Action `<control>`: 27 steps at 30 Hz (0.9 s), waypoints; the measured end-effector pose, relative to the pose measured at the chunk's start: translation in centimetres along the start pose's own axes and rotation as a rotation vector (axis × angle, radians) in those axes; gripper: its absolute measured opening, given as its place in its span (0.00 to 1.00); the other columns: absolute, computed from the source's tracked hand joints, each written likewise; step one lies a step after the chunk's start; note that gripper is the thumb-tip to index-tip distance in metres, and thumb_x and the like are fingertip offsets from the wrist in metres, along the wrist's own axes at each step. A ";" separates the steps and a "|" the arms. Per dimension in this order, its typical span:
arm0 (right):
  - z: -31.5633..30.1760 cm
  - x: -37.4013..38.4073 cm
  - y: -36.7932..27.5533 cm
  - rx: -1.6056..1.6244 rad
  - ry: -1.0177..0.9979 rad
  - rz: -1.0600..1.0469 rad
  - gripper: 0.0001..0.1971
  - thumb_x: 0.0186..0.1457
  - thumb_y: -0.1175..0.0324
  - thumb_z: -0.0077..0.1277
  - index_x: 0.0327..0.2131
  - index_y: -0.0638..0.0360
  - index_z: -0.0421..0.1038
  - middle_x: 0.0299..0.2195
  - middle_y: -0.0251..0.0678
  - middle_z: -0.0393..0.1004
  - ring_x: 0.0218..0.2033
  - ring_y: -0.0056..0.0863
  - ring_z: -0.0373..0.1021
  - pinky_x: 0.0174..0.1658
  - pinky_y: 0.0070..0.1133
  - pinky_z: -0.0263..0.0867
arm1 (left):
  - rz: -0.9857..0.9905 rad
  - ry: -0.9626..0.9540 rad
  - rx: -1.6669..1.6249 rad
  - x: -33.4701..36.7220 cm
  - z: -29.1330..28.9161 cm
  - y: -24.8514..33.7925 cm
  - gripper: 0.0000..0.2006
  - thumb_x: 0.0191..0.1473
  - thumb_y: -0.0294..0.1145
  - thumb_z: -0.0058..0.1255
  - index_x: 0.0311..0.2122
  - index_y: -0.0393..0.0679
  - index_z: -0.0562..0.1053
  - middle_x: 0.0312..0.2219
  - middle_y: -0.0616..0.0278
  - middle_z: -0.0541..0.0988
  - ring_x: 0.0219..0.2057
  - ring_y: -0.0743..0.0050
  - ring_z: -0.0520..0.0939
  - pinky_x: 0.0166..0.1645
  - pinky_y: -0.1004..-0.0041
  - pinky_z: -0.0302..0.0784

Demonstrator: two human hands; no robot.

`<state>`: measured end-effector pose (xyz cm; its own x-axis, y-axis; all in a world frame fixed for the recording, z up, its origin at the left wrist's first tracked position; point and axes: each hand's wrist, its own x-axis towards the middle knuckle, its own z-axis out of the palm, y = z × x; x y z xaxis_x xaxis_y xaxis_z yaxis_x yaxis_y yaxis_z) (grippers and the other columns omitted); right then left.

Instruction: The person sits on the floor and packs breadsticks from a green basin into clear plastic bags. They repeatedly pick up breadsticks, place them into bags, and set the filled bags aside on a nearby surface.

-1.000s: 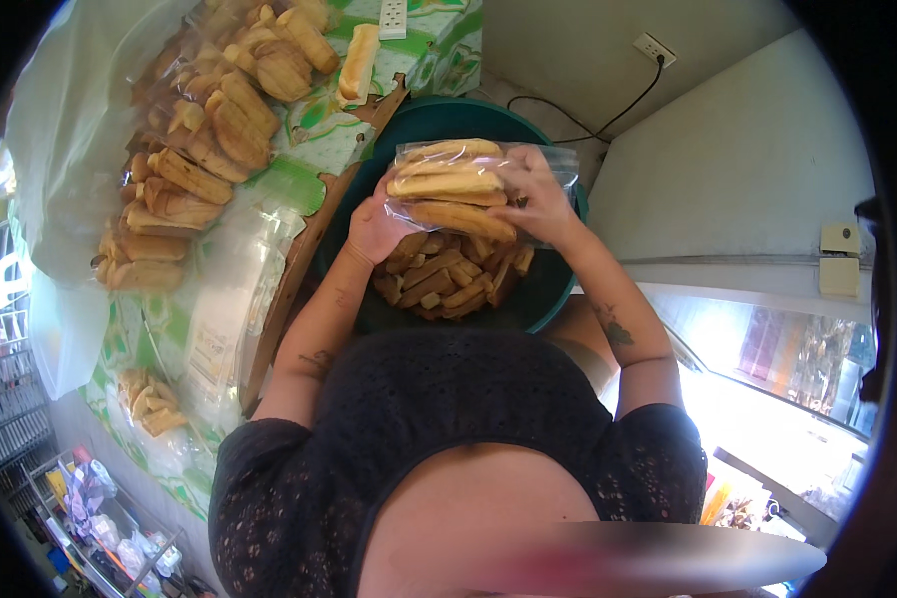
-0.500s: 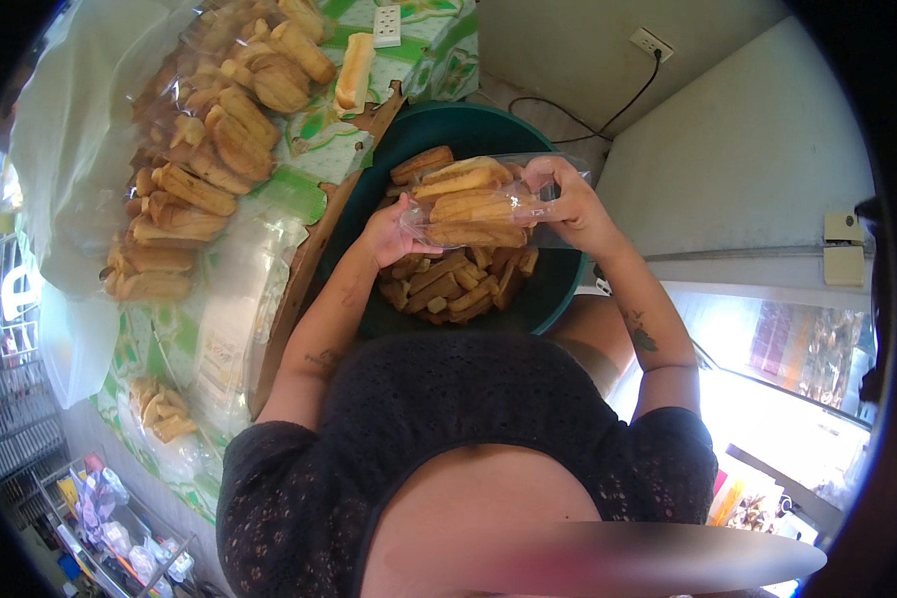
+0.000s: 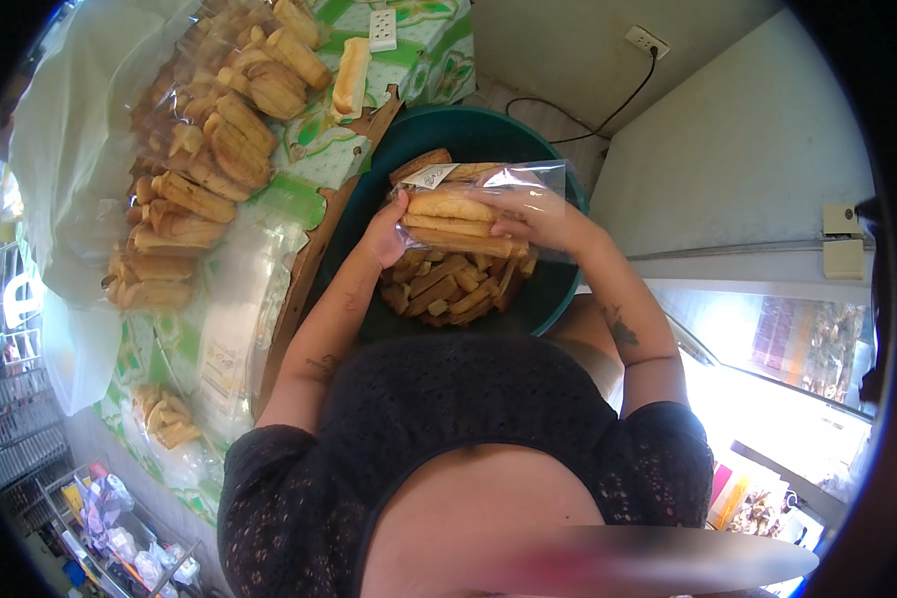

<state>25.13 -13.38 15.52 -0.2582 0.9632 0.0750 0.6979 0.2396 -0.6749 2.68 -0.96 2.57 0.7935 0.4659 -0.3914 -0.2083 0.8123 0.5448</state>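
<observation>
Both my hands hold a clear plastic bag of long toasted bread pieces [image 3: 450,207] above a deep green tub [image 3: 560,291]. The fingers of my left hand [image 3: 387,237] are closed round the bag's left end. My right hand [image 3: 538,219] grips it from the right, its fingers bent over the bread. A small white label [image 3: 432,176] shows on the film near the far edge. The bag's slack film [image 3: 543,179] stretches out past the bread at the right. Below, a heap of loose toasted bread pieces [image 3: 448,287] lies in the tub.
Left of the tub is a table with a green-and-white patterned cover [image 3: 334,154]. On it are a large pile of bagged bread [image 3: 214,149], a single bread piece [image 3: 351,78], a white power strip [image 3: 382,31] and flat clear bags [image 3: 234,344]. A pale cabinet [image 3: 738,149] stands at the right.
The bag has turned so its label now shows and its slack film spreads to the right. My right hand has shifted from the bag's right end down and left onto the bread.
</observation>
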 end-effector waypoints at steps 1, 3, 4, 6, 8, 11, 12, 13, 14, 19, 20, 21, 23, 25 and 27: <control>0.0 0.1 0.5 -0.048 -0.011 -0.103 0.26 0.42 0.70 0.56 0.49 0.43 0.67 0.48 0.39 0.64 0.48 0.37 0.61 0.51 0.27 0.58 | 0.015 -0.004 -0.012 0.1 0.0 -0.3 0.25 0.56 0.48 0.40 0.52 0.40 0.62 0.50 0.58 0.67 0.52 0.63 0.67 0.56 0.63 0.60; 0.1 -0.1 1.2 -0.117 0.008 -0.184 0.24 0.43 0.71 0.55 0.48 0.44 0.67 0.46 0.39 0.66 0.48 0.35 0.63 0.50 0.26 0.60 | 0.095 0.009 -0.006 0.3 0.0 -0.8 0.26 0.55 0.49 0.40 0.52 0.40 0.62 0.50 0.60 0.67 0.52 0.65 0.67 0.57 0.64 0.59; 0.3 -0.2 1.5 -0.137 0.036 -0.162 0.23 0.44 0.72 0.55 0.48 0.45 0.68 0.44 0.38 0.68 0.47 0.34 0.63 0.49 0.26 0.61 | 0.160 0.027 0.012 0.3 0.1 -1.1 0.26 0.55 0.50 0.40 0.52 0.40 0.62 0.50 0.60 0.67 0.53 0.65 0.66 0.57 0.65 0.59; 0.6 -0.5 1.6 -0.105 0.177 -0.108 0.22 0.45 0.73 0.54 0.48 0.48 0.68 0.40 0.36 0.71 0.43 0.32 0.66 0.46 0.24 0.64 | 0.290 0.017 0.057 0.2 0.3 -1.1 0.27 0.55 0.50 0.39 0.53 0.40 0.61 0.50 0.62 0.67 0.53 0.66 0.65 0.57 0.66 0.58; 1.0 -0.9 1.3 0.003 0.386 -0.056 0.22 0.46 0.73 0.53 0.48 0.51 0.67 0.35 0.34 0.73 0.36 0.29 0.71 0.41 0.20 0.67 | 0.414 -0.046 0.115 0.0 0.5 -0.9 0.27 0.56 0.50 0.39 0.54 0.41 0.60 0.51 0.63 0.66 0.54 0.66 0.64 0.58 0.67 0.56; 1.3 -0.9 0.5 0.449 0.464 0.373 0.07 0.50 0.70 0.52 0.28 0.60 0.65 0.24 0.36 0.71 0.16 0.20 0.66 0.20 0.16 0.66 | 0.470 -0.024 0.072 0.0 0.9 -0.8 0.27 0.57 0.50 0.36 0.55 0.41 0.58 0.51 0.61 0.66 0.54 0.65 0.64 0.58 0.65 0.56; 1.2 -0.8 0.3 0.663 0.438 0.565 0.09 0.51 0.69 0.51 0.23 0.60 0.63 0.23 0.37 0.71 0.13 0.18 0.64 0.17 0.16 0.64 | 0.422 -0.044 0.077 0.2 1.0 -0.7 0.27 0.57 0.50 0.36 0.55 0.41 0.58 0.51 0.60 0.65 0.54 0.64 0.64 0.58 0.65 0.56; 1.2 -0.4 0.2 0.627 0.375 0.579 0.13 0.53 0.61 0.50 0.23 0.58 0.62 0.19 0.33 0.69 0.15 0.16 0.66 0.16 0.18 0.62 | 0.375 -0.039 0.071 0.4 1.1 -0.8 0.27 0.57 0.49 0.36 0.55 0.41 0.58 0.52 0.59 0.65 0.54 0.63 0.64 0.58 0.64 0.56; 1.0 -0.2 0.1 0.600 0.336 0.582 0.13 0.52 0.62 0.50 0.24 0.59 0.63 0.19 0.32 0.69 0.14 0.16 0.65 0.16 0.18 0.62 | 0.343 -0.085 0.056 0.6 1.2 -0.8 0.27 0.57 0.49 0.36 0.55 0.41 0.57 0.52 0.59 0.65 0.54 0.62 0.64 0.58 0.64 0.56; -0.8 0.2 1.2 0.633 0.083 0.331 0.11 0.47 0.66 0.55 0.32 0.62 0.69 0.29 0.31 0.69 0.29 0.19 0.67 0.33 0.18 0.65 | -0.137 -0.197 -0.008 -0.1 -0.4 0.6 0.31 0.54 0.54 0.39 0.56 0.41 0.56 0.53 0.55 0.63 0.54 0.59 0.64 0.58 0.59 0.56; -0.9 0.1 1.4 0.629 0.075 0.206 0.12 0.46 0.66 0.56 0.33 0.62 0.70 0.32 0.31 0.69 0.33 0.19 0.67 0.37 0.19 0.65 | -0.230 -0.198 -0.052 -0.5 -0.8 0.7 0.33 0.53 0.55 0.40 0.56 0.41 0.56 0.53 0.54 0.63 0.54 0.58 0.64 0.58 0.58 0.56; -1.0 -0.2 1.6 0.659 0.047 0.224 0.13 0.44 0.68 0.56 0.35 0.60 0.71 0.35 0.29 0.67 0.40 0.19 0.63 0.44 0.19 0.61 | -0.197 -0.289 -0.097 -0.6 -1.0 0.5 0.34 0.52 0.57 0.40 0.57 0.42 0.56 0.53 0.54 0.63 0.54 0.57 0.64 0.57 0.58 0.57; -0.6 -0.8 1.6 0.519 0.029 0.197 0.13 0.44 0.68 0.56 0.36 0.60 0.71 0.33 0.30 0.67 0.38 0.20 0.64 0.42 0.19 0.62 | -0.163 -0.312 -0.199 -0.9 -1.2 -0.3 0.36 0.50 0.59 0.41 0.57 0.42 0.55 0.54 0.54 0.63 0.54 0.56 0.64 0.56 0.57 0.58; 0.1 -1.0 1.4 0.337 0.033 0.232 0.14 0.44 0.67 0.56 0.37 0.59 0.70 0.32 0.31 0.67 0.36 0.21 0.64 0.41 0.20 0.62 | -0.120 -0.204 -0.165 -0.7 -1.1 -1.3 0.36 0.50 0.59 0.41 0.57 0.43 0.55 0.54 0.54 0.63 0.54 0.56 0.64 0.56 0.57 0.59; 0.9 -0.9 0.9 0.118 0.057 0.342 0.16 0.43 0.67 0.55 0.39 0.58 0.70 0.31 0.33 0.66 0.34 0.23 0.64 0.39 0.20 0.62 | -0.110 -0.189 -0.196 -0.6 -1.1 -2.0 0.36 0.50 0.59 0.41 0.57 0.43 0.56 0.53 0.55 0.63 0.54 0.56 0.64 0.56 0.57 0.59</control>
<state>25.39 -14.17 14.20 0.0168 0.9913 -0.1309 0.6545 -0.1099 -0.7480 2.01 -2.47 0.94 0.9062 0.3126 -0.2849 -0.2070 0.9152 0.3457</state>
